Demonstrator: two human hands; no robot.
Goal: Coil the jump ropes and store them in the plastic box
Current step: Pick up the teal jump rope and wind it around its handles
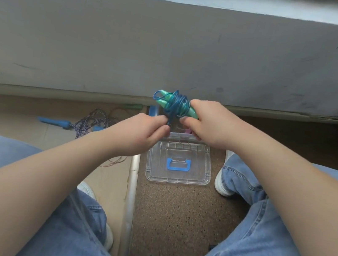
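Far left, on the floor (20,124): braided jump rope (88,120) with blue handles, lying loose and uncoiled. A thin cord (115,161) trails just right of it; it may belong to a third rope, but too little shows to say.

Left hand (138,133): thumb and fingers closed in a pinch on the free run of blue cord hanging from the bundle. Cord looks taut between pinch and bundle.

Centre, held in the air above the box: green-handled jump rope (176,103), blue cord wound several turns around the two handles laid side by side. Wraps look uneven, with one loop standing proud at the left end.

Right hand (208,123): fingers curled around the right end of the handles, gripping the bundle.

Below the hands: plastic box (177,129), mostly hidden by them, contents unclear. Its clear lid (178,173) lies flat on the floor, nearer the person.

Judgement: final wraps or tuck-in of the tail in progress; stowing not yet done.

Risks:
- If the left pinch slackens before the tail is tucked, the springy cord likely unwinds.
- The proud loop could slide off the handle ends and loosen everything.
- A bulky bundle may snag on the box rim or stop the lid closing.
- The loose braided rope lies near the feet and could get caught.
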